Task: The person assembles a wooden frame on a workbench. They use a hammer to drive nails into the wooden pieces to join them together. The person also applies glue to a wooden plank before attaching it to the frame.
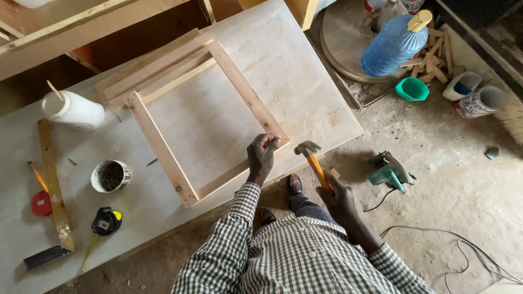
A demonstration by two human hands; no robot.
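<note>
Tape measure [106, 221] and small tub of nails [111, 176] well left of the left hand, wooden frame [163, 149] flat on the table [305, 87], left hand [262, 154] pinching its near corner, right hand [339, 198] just beside it, clenched around a hammer [314, 161], green power saw [389, 172] on the floor further right
</note>
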